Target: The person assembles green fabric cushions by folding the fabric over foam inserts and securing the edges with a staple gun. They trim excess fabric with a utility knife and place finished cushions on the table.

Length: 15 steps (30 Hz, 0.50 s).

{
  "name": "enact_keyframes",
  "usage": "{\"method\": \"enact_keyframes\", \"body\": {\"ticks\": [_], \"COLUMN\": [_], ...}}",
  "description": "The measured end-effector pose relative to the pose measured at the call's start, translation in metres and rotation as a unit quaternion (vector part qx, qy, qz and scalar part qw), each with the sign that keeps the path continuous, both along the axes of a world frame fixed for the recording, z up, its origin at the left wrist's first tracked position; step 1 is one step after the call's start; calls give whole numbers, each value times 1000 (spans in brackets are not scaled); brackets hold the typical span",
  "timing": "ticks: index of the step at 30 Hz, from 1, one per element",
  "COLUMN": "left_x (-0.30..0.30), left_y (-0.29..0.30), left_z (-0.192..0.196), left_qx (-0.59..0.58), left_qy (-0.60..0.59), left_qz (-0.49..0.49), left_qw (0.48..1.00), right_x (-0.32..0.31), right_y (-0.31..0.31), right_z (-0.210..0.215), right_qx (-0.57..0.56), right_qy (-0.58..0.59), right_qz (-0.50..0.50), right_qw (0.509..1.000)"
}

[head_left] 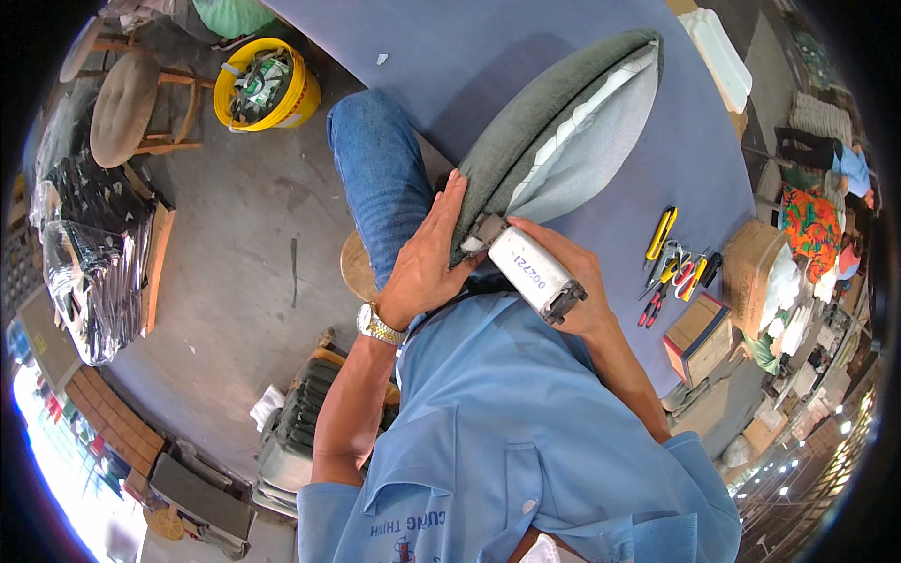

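A round seat cushion (511, 127) in dark grey-green fabric stands tilted on edge over the blue-grey table (394, 42), its pale lining and white edge facing right. My left hand (427, 258) grips the cushion's near edge, fingers stretched along the fabric and thumb toward the lining side. In my right hand (579, 272) is a white staple gun (532, 266), with its nose against the cushion's near rim beside my left thumb. Where the nose meets the fabric is partly hidden.
Right of the cushion lie a yellow utility knife (662, 233), scissors (692, 272) and red-handled pliers (649, 310), near an open wooden box (697, 340). A yellow bucket (302, 98) of scraps and a round padded stool (125, 108) stand at left. Stacked cushions (305, 413) sit by my left elbow.
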<state>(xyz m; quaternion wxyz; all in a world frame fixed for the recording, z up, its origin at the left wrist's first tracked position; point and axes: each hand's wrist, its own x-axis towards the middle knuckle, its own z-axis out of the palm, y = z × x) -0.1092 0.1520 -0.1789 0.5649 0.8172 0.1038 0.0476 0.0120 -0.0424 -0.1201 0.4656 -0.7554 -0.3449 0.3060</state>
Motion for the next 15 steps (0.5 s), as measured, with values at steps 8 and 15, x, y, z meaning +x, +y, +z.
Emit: {"method": "enact_keyframes", "body": {"ticks": [8, 15], "left_x": [-2, -3], "left_y": [-12, 2], "left_z": [3, 3], "left_qx": [23, -7], "left_qy": [18, 11], "left_qz": [8, 32], "left_qw": [1000, 999], "right_x": [6, -1], "right_y": [3, 21], "right_z": [10, 6], "right_qx": [-41, -49], "right_qy": [74, 30], "right_qz": [0, -10], "right_qw": [996, 998]}}
